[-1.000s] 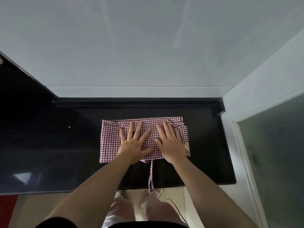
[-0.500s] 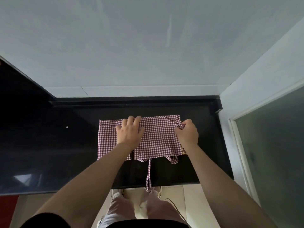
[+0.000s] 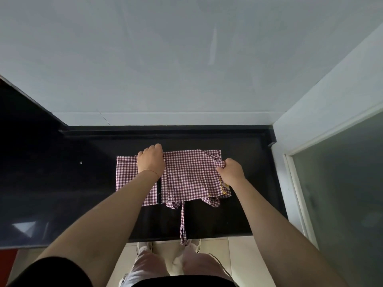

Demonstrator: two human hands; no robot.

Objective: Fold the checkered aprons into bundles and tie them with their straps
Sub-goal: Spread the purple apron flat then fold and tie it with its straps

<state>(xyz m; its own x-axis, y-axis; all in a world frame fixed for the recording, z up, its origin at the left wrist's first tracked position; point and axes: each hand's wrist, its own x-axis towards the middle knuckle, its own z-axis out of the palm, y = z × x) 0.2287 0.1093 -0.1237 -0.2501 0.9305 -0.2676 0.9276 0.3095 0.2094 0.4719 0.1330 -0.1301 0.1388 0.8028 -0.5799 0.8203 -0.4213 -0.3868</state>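
Observation:
A red-and-white checkered apron (image 3: 186,179) lies folded into a rectangle on the black counter (image 3: 83,183). My left hand (image 3: 150,160) sits at the apron's far edge left of the middle, fingers curled over the cloth edge. My right hand (image 3: 230,171) pinches the bunched right edge of the apron, lifting it a little. One checkered strap (image 3: 182,220) hangs from the near edge over the counter's front; a second short strap end (image 3: 213,202) curls at the near right corner.
A grey wall rises behind the counter. A white frame with a frosted glass panel (image 3: 342,183) stands at the right. The counter's front edge (image 3: 207,237) is close to my legs and shoes (image 3: 145,245) on pale floor tiles.
Both hands went from pressing flat on the apron to gripping it: the left moved to the far edge, the right to the right edge, whose cloth is now bunched.

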